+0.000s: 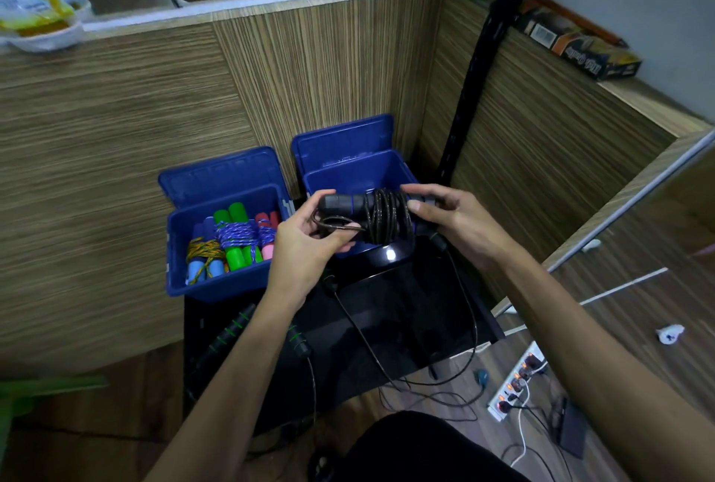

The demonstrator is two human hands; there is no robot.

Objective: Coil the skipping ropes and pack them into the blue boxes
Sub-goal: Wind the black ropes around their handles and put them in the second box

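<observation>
We hold a black rope (381, 216) in both hands above the front edge of the right box (360, 175). Its two handles lie side by side with the cord wound around their middle, so the bundle's long axis runs left to right, roughly level. Our right hand (452, 222) is closed around the right end of the handles, thumb on top. Our left hand (305, 245) pinches a last loose loop of cord at the left end, fingers curled under it. The right box sits open directly behind and below the bundle, lid tipped back, and from here it looks empty, though the bundle hides part of the inside. The left box (216, 234) already holds coloured coiled ropes (232, 245). The coming move turns on that axis: the bundle lies across the box's width, so once the loop is tucked we judge it can go forward and down without turning. The right hand has the firmer hold and is nearer the box, so it would likely carry. Another rope (236, 326) with green-banded handles lies uncoiled on the black table (406, 319) under our arms, its cord trailing to the floor.
</observation>
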